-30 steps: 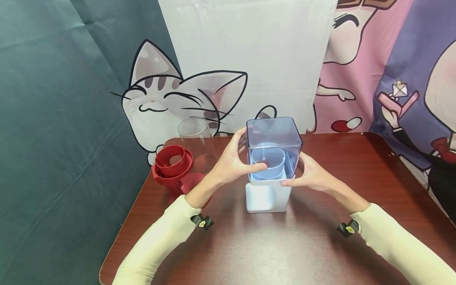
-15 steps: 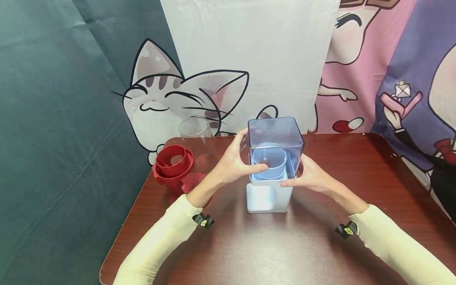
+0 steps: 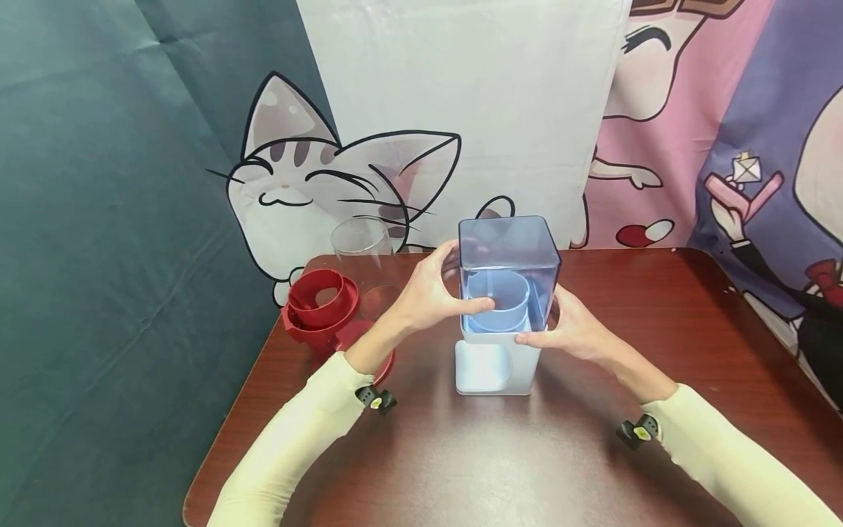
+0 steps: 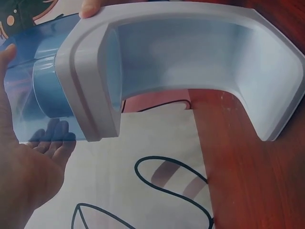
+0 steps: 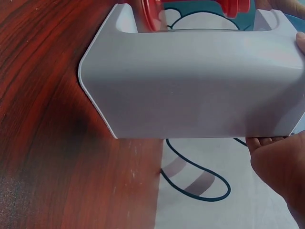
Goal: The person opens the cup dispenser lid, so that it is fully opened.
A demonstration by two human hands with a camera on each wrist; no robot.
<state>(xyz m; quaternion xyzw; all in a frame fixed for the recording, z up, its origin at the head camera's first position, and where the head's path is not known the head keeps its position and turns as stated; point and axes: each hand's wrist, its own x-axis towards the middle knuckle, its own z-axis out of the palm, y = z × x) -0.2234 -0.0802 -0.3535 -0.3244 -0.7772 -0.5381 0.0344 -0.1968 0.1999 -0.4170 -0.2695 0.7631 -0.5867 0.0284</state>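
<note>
Upright on the table stands a white C-shaped dispenser stand point(image 3: 520, 369), topped by a see-through blue box-shaped cover point(image 3: 507, 245). A blue round tube point(image 3: 498, 293) shows inside the cover. My left hand point(image 3: 428, 296) grips the cover from its left, thumb across the front; in the left wrist view its fingertips point(image 4: 52, 138) show through the plastic. With my right hand point(image 3: 579, 326) I hold the right side, thumb on the white stand's upper rim in front. Right fingers point(image 5: 264, 140) reach round the stand's back edge in the right wrist view.
Left of the stand, beside my left forearm, sits a red dispenser stand point(image 3: 320, 301) with a round collar on top. A clear cylinder point(image 3: 362, 245) stands behind it. The brown table point(image 3: 461, 468) ends at a printed cloth backdrop point(image 3: 527, 110).
Both hands keep their hold on the dispenser, which stays in place. The left thumb has shifted slightly up on the cover, and the left forearm sits a little higher.
</note>
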